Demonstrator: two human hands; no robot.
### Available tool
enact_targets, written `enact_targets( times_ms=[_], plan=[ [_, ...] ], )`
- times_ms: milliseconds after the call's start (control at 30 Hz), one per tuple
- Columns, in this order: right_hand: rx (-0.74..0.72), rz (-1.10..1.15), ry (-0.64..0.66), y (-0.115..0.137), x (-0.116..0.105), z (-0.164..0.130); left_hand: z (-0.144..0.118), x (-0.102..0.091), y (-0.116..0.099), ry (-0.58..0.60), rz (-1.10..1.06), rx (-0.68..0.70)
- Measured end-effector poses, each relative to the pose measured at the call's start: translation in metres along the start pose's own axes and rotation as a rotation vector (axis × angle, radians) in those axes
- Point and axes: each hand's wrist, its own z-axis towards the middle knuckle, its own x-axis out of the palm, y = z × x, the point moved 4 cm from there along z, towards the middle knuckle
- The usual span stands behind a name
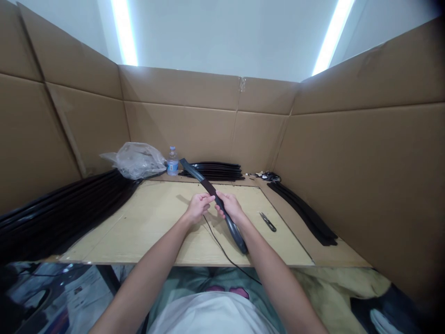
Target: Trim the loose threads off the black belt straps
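Note:
A long, gently curved black strip (233, 232), glossy at both ends with a dull dark brown band partway along it, slants across the middle of the table. My right hand (229, 206) is wrapped round it just below the brown band. Against the strip's left edge, my left hand (200, 206) is closed in a pinch, its fingertips close to the right thumb. A thin black cord (222, 249) hangs from under my left hand and trails over the table's front edge. Exactly how the cord sits between the fingers is hidden.
Thread snips (268, 222) lie right of my hands. Black strips are piled at left (69, 208), at the back (215, 170) and at right (302, 211). A plastic bag (139, 160) and water bottle (172, 162) stand back left. Cardboard walls (181, 130) enclose the table.

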Motion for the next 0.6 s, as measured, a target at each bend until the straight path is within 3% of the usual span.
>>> enact_targets(
  times_ms=[600],
  plan=[
    [0.076,0.123,0.139,-0.0026,0.0021,0.0039,-0.0050,0.0103,-0.0001,0.068,0.025,-0.017]
  ],
)
